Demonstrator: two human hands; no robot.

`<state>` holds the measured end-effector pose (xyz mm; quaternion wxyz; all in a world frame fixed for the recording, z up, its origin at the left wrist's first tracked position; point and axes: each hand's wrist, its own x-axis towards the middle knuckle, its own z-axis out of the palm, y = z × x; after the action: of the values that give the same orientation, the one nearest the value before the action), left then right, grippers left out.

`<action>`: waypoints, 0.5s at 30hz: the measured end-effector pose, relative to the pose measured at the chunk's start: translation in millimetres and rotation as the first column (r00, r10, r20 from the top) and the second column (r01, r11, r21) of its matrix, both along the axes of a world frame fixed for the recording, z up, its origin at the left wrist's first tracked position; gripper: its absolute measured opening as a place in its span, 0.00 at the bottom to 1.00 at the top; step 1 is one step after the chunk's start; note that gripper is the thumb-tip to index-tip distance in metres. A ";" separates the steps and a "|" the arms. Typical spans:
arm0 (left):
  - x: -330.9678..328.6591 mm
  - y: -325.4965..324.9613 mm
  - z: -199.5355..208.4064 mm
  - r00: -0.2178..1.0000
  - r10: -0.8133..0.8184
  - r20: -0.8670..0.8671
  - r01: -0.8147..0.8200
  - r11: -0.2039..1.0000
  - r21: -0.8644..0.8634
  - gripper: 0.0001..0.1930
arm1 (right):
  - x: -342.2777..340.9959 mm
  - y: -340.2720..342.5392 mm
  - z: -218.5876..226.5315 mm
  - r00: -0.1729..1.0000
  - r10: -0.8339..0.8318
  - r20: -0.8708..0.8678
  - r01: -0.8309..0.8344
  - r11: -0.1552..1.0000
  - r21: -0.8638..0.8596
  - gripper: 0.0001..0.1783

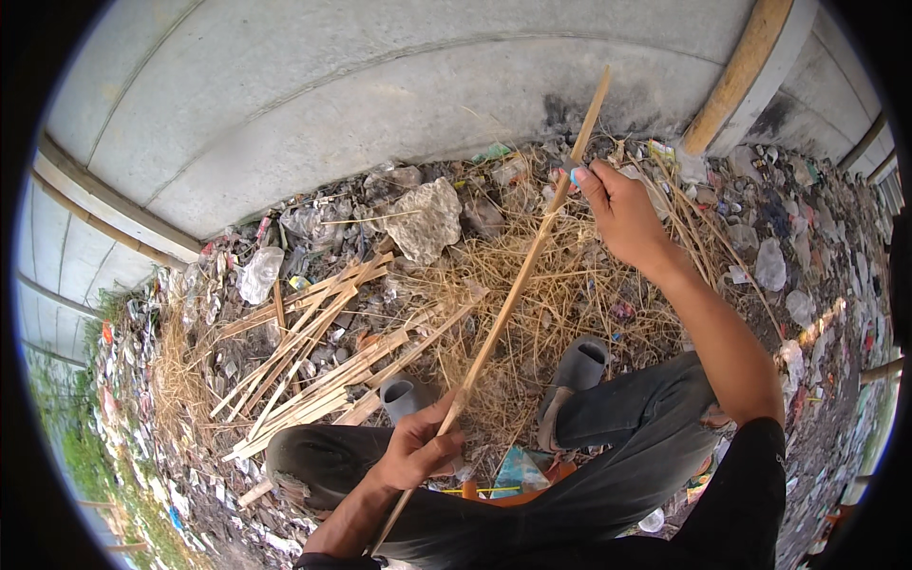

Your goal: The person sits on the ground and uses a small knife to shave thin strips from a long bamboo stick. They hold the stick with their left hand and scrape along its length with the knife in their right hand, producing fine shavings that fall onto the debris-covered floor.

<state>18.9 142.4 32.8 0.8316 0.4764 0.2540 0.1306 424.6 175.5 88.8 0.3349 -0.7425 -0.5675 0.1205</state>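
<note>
A long, narrow bamboo strip (pixel 518 280) runs slantwise from my lap up toward the wall. My left hand (pixel 418 451) is closed round its lower part, above my thigh. Near the upper end, my right hand (pixel 629 214) is closed, its thumb against the strip. A small blue bit (pixel 576 176) shows at that thumb; what it belongs to is hidden by the fingers and too small to name. Left of the strip, several split bamboo strips (pixel 313 323) lie in a loose, crossed pile on the ground.
Dry fibrous shavings (pixel 532 256) cover the ground between my feet, which wear grey shoes (pixel 581 361). A pale rock (pixel 425 220) lies beyond the pile. Litter (pixel 788 237) spreads around. A grey concrete wall (pixel 380 95) closes the far side, with a wooden post (pixel 736 81) against it.
</note>
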 end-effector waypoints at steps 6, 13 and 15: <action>-1.7 8.5 -8.9 0.999 0.042 -0.032 -0.040 0.997 0.068 0.36 | -47.3 -11.2 -16.1 0.989 0.144 -0.029 -0.145 0.989 -0.039 0.24; 7.1 9.9 -7.9 0.995 0.077 -0.068 -0.077 0.997 0.002 0.37 | -43.9 -6.8 -16.1 0.987 0.157 -0.017 -0.157 0.987 0.022 0.25; -0.1 13.2 -7.9 0.997 0.073 -0.037 -0.071 0.996 0.051 0.37 | -59.5 -8.6 -15.5 0.981 0.194 0.027 -0.195 0.980 0.037 0.25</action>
<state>18.9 155.6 24.8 0.8091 0.4900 0.2836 0.1576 365.2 166.8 73.3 0.3293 -0.6782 -0.6434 0.1327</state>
